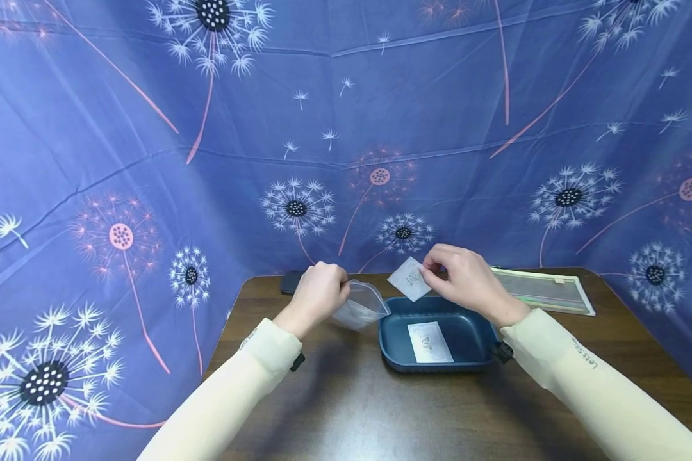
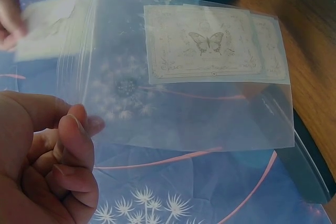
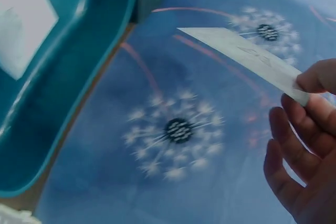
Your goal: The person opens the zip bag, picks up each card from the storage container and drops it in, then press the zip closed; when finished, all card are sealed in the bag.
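Observation:
My left hand point(image 1: 321, 291) pinches the zip edge of a clear zip bag point(image 2: 194, 111), left of the tray. Inside the bag lie white cards point(image 2: 205, 43), the front one printed with a butterfly. Between thumb and fingers my right hand point(image 1: 464, 278) pinches another white butterfly card point(image 1: 411, 280) by its edge, raised above the back of the dark teal tray point(image 1: 392, 349). A similar card point(image 1: 430, 342) lies flat on the tray's floor. In the left wrist view the held card overlaps the bag's open end.
Behind the right forearm, a mesh zip pouch point(image 1: 544, 291) with a pale yellow border lies on the brown wooden table point(image 1: 346, 410). A dark object point(image 1: 291, 282) sits at the back left, partly behind my left hand. A blue dandelion-print cloth point(image 1: 334, 128) hangs behind the table.

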Available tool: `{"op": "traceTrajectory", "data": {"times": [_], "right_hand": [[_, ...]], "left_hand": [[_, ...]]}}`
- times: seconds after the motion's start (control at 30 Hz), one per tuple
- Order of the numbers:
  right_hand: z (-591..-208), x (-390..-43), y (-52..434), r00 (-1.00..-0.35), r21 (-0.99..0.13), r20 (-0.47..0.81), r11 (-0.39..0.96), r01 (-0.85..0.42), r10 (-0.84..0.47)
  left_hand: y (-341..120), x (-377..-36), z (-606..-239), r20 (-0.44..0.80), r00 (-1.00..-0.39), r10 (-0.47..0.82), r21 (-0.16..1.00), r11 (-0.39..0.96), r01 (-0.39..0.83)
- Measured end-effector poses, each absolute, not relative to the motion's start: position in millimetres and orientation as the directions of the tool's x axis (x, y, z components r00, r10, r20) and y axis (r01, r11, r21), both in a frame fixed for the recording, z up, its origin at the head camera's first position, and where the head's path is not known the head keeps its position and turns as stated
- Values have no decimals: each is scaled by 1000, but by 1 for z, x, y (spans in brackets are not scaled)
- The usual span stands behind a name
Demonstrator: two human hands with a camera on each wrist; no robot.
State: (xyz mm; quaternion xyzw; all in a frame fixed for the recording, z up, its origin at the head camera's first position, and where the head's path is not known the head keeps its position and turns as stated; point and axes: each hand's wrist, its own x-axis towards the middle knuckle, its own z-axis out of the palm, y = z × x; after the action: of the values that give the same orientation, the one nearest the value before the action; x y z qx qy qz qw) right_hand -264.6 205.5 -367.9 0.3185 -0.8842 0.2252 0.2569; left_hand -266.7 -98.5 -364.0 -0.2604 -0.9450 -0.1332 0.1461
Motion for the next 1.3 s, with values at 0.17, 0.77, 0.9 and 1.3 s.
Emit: {"op": "traceTrajectory", "data": {"times": [0.17, 0.77, 0.9, 1.3], "right_hand": [[-352, -255, 189, -613, -277, 662, 619, -735, -431], [-376, -249, 152, -616, -314, 586, 553, -772, -527], [-386, -250, 146, -651, -305, 524, 593, -745, -549], [-397, -259, 132, -680, -305, 428, 614, -728, -595]], "left_hand": [[-99, -267, -365, 349, -820, 454, 172, 829, 532], [-97, -267, -367, 352, -817, 456, 172, 827, 536], [-96, -267, -367, 341, -821, 457, 180, 825, 535], [-96, -266, -365, 323, -834, 448, 198, 830, 522]]}}
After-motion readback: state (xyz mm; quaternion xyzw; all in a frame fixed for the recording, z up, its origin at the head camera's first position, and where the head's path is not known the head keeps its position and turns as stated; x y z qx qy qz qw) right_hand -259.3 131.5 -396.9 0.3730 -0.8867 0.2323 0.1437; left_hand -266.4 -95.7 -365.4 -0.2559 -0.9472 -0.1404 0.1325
